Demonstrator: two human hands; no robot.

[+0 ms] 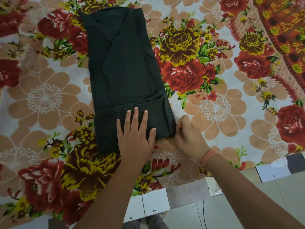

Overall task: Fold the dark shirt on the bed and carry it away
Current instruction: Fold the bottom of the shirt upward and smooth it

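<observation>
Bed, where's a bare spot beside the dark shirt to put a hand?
The floral sheet lies bare left of the dark shirt, and right of it up to the orange patterned cloth. Crowded at the shirt's near end: the left hand presses flat there, the right hand pinches its corner.

Dark shirt (125, 66), red-and-yellow floral bedsheet (206, 66), pink wristband (208, 156)

Flat floral bedsheet (41, 96) lies open left and right of the dark shirt (125, 63), left hand (135, 131) flat on its near end, right hand (188, 134) pinching its near right corner, orange patterned cloth (280, 22) covers the far right corner.
</observation>
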